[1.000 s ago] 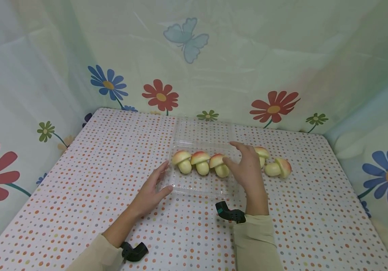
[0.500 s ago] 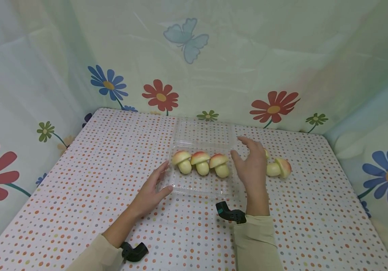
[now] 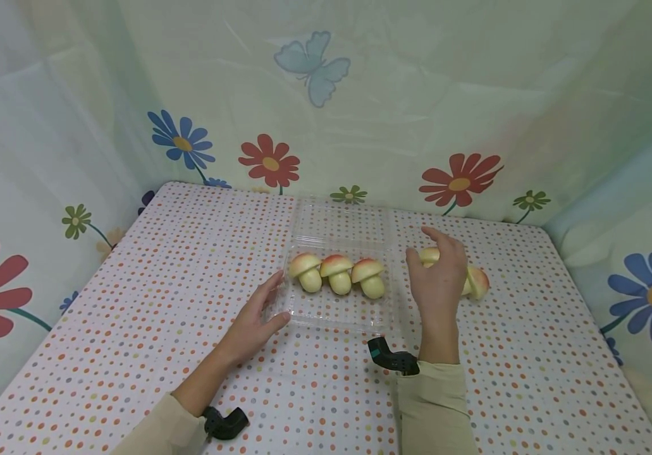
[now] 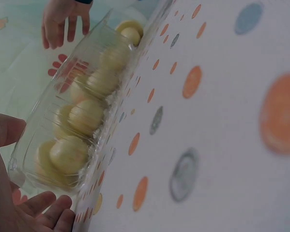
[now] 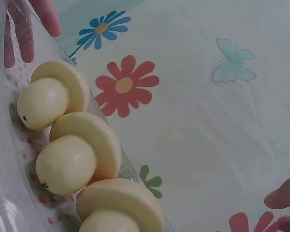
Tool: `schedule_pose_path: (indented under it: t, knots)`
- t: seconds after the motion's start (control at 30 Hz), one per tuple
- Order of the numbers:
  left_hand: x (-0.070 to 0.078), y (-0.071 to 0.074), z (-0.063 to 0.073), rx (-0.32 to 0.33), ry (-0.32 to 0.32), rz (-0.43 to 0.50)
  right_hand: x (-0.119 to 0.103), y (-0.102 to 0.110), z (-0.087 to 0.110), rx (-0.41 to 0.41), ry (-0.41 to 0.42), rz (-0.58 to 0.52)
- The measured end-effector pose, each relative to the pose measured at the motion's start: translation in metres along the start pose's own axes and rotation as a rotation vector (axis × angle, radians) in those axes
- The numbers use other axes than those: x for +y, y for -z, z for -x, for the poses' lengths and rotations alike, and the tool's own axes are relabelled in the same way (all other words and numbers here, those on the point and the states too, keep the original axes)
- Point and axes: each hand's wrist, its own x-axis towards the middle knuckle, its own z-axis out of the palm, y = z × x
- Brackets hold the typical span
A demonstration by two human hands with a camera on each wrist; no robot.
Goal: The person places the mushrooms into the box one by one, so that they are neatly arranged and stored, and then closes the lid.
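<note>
A clear plastic clamshell box (image 3: 331, 314) lies with its lid folded back, and three toy mushrooms (image 3: 337, 273) sit in a row inside it. My left hand (image 3: 253, 321) rests at the box's left end, with thumb and fingers spread along it; the left wrist view shows its fingers (image 4: 40, 205) extended beside that end. To the right of the box, my right hand (image 3: 441, 278) hovers with thumb and forefinger apart, on either side of a loose mushroom (image 3: 429, 254) that it partly hides. Another mushroom (image 3: 478, 282) lies just beyond this hand.
The clear lid (image 3: 341, 221) lies behind the box. A dotted cloth (image 3: 189, 253) covers the table, and a flowered curtain (image 3: 382, 126) hangs around its back and sides. A black wrist camera (image 3: 392, 357) sits by the right sleeve.
My right hand has moved away from the third mushroom in the box and rightward to the loose ones. That mushroom stays in the row. The left hand keeps its place.
</note>
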Motion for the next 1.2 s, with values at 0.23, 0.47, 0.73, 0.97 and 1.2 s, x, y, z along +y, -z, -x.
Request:
schedule_pose_path:
  t: [0.23,0.47,0.73,0.97,1.2]
  knots:
    - [0.000,0.000,0.000,0.002,-0.004,-0.004,-0.001,0.002,-0.001,0.075,0.001,-0.021]
    - [0.000,0.000,0.000,0.003,0.001,0.000,0.002,0.004,-0.002,0.112,0.019,-0.044]
    - [0.001,0.001,-0.001,-0.001,-0.021,-0.006,0.003,0.010,-0.004,0.131,-0.019,-0.032]
    - [-0.001,0.001,-0.003,0.004,-0.026,0.008,0.008,0.014,-0.007,0.139,-0.018,-0.021]
    - [-0.001,0.000,-0.001,0.001,-0.002,0.011,0.012,0.017,-0.006,0.152,-0.059,-0.031]
